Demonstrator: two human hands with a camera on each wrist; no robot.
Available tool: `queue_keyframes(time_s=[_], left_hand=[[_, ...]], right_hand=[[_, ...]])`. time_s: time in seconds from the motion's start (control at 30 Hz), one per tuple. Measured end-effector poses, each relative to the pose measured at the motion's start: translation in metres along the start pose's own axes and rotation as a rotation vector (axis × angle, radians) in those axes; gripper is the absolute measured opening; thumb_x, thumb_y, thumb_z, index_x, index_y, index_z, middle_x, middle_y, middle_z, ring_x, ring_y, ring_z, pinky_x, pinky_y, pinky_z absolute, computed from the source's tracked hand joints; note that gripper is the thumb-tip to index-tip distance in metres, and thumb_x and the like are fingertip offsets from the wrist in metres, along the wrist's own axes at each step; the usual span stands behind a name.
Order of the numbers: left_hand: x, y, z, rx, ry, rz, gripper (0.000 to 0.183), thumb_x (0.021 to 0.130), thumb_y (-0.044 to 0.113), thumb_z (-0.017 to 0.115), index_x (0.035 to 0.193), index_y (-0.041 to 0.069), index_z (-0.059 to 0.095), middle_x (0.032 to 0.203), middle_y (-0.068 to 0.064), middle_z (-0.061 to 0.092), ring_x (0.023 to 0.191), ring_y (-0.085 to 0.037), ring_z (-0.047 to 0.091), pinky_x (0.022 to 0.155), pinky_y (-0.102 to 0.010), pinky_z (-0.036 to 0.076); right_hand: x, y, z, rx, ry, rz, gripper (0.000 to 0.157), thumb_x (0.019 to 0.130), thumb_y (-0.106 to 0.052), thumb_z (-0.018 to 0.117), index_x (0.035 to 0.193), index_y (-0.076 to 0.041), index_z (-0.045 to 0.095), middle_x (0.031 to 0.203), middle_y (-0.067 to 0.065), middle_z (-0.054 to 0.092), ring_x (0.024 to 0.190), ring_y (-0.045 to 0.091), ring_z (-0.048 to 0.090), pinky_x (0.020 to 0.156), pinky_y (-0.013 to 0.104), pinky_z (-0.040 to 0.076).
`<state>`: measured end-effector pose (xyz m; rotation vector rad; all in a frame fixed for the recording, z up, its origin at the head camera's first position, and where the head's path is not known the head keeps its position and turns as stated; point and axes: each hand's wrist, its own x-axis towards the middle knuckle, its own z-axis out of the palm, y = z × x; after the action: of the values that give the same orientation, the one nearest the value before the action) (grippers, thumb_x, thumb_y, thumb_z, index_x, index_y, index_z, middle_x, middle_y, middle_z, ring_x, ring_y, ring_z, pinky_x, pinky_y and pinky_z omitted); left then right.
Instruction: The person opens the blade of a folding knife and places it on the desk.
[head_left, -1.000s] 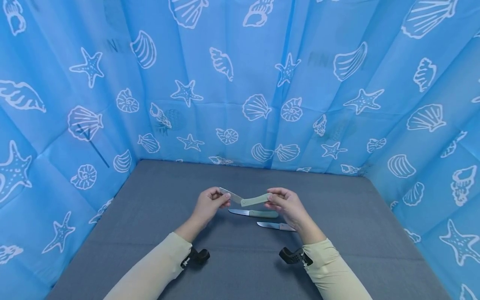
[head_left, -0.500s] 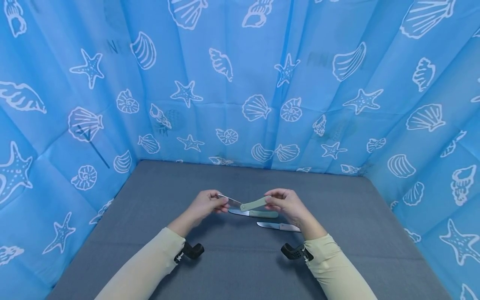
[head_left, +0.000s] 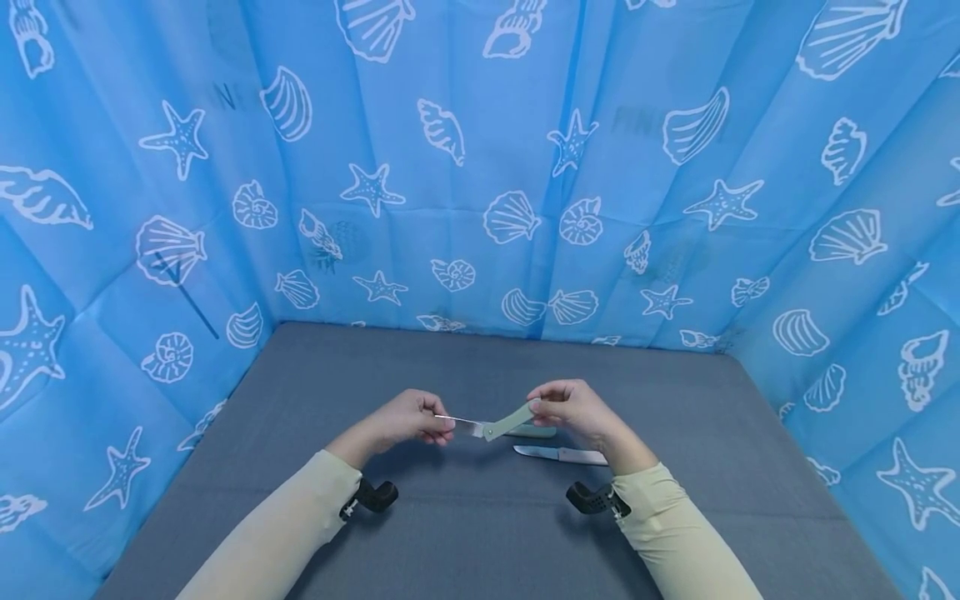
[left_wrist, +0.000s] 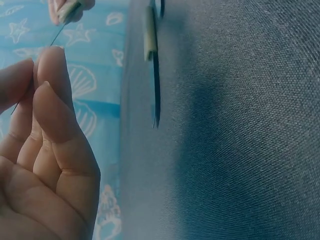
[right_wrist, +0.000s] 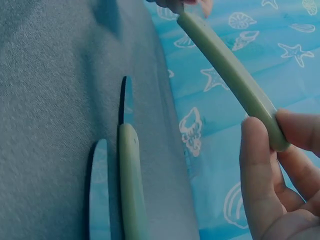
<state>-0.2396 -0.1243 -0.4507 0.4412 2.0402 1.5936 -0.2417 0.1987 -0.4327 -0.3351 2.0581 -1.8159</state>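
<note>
Between my hands a folding knife with a pale green handle (head_left: 507, 422) is held above the table, its blade at an angle to the handle. My left hand (head_left: 414, 417) pinches the thin blade between thumb and fingers; the left wrist view shows the blade edge-on at the fingertips. The handle's far end is gripped by my right hand (head_left: 577, 414), thumb against fingers. Below lies a second green-handled knife (right_wrist: 131, 185), unfolded on the table and partly hidden in the head view. Nearer me a third knife (head_left: 558, 454) with a pale pinkish handle lies unfolded, beside my right wrist.
A grey cloth-covered table (head_left: 480, 533) spreads under both hands. Blue curtains (head_left: 465, 200) with white shells and starfish stand around its back and sides. A black camera mount (head_left: 371, 497) sits on each wrist.
Both hands have come slightly down and nearer, the left also moving left. The held knife's handle now slants more steeply, and its blade has turned nearly edge-on. The two lying knives stay put.
</note>
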Motion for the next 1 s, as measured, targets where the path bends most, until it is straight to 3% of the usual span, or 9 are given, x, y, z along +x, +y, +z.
queue_keyframes(time_s=[0.23, 0.43, 0.63, 0.83, 1.0], left_hand=[[0.005, -0.001, -0.002, -0.031, 0.104, 0.001, 0.016, 0.097, 0.018, 0.067, 0.091, 0.003, 0.066, 0.087, -0.007, 0.074, 0.079, -0.016, 0.07, 0.083, -0.049, 0.055], [0.009, -0.005, 0.002, -0.174, 0.204, 0.032, 0.013, 0.097, 0.014, 0.067, 0.094, 0.002, 0.065, 0.089, -0.008, 0.074, 0.08, -0.014, 0.071, 0.084, -0.044, 0.057], [0.01, -0.008, 0.007, -0.296, 0.284, 0.043, 0.012, 0.098, 0.015, 0.066, 0.097, 0.003, 0.065, 0.09, -0.006, 0.074, 0.082, -0.013, 0.071, 0.082, -0.037, 0.055], [0.01, -0.009, 0.008, -0.364, 0.314, 0.074, 0.022, 0.1, 0.016, 0.064, 0.105, -0.005, 0.063, 0.093, -0.008, 0.074, 0.084, -0.012, 0.071, 0.084, -0.037, 0.055], [0.008, -0.01, 0.005, -0.311, 0.333, 0.05, 0.023, 0.098, 0.017, 0.066, 0.106, -0.005, 0.063, 0.097, -0.013, 0.074, 0.083, -0.012, 0.071, 0.089, -0.044, 0.055]], right_hand=[[0.0, 0.0, 0.008, 0.09, 0.12, -0.01, 0.031, 0.098, -0.004, 0.064, 0.12, 0.017, 0.058, 0.095, 0.009, 0.066, 0.083, 0.014, 0.069, 0.081, 0.031, 0.058], [0.001, -0.001, 0.018, 0.191, 0.27, -0.025, 0.028, 0.098, -0.002, 0.063, 0.119, 0.017, 0.059, 0.095, 0.008, 0.068, 0.081, 0.014, 0.07, 0.082, 0.031, 0.058], [0.004, 0.001, 0.028, 0.272, 0.367, -0.037, 0.028, 0.098, 0.0, 0.063, 0.118, 0.018, 0.059, 0.093, 0.011, 0.067, 0.077, 0.013, 0.07, 0.079, 0.028, 0.058], [0.007, 0.001, 0.034, 0.338, 0.409, -0.027, 0.032, 0.097, -0.001, 0.064, 0.122, 0.017, 0.057, 0.096, 0.012, 0.067, 0.077, 0.013, 0.07, 0.08, 0.028, 0.058], [0.006, 0.0, 0.033, 0.32, 0.372, -0.027, 0.03, 0.096, 0.001, 0.064, 0.12, 0.018, 0.057, 0.092, 0.011, 0.067, 0.075, 0.013, 0.07, 0.077, 0.028, 0.059]])
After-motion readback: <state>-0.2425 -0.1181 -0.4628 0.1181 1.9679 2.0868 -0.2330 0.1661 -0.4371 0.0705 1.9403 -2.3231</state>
